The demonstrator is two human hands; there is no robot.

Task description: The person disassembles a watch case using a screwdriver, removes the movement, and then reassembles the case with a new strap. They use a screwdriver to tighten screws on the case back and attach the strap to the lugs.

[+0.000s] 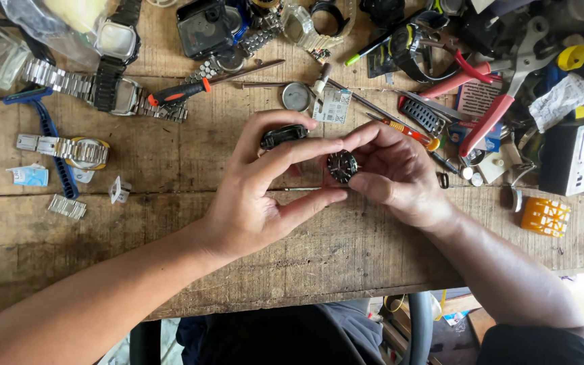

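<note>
Dark round watch case point(342, 166) pinched between left hand point(258, 196) fingertips and right hand point(397, 172) fingers, mid-bench, above wooden table point(170, 223).

A dark-faced round watch case point(342, 166), red-handled pliers point(484, 122), a blue razor point(47, 128), and an orange grid-patterned block point(544, 216).

The small round dark watch case point(342, 166) is half covered by fingertips of the left hand point(255, 196) and right hand point(393, 172); its dial details are too small to tell. The clear plastic bag point(49, 23) runs off the top edge.
</note>
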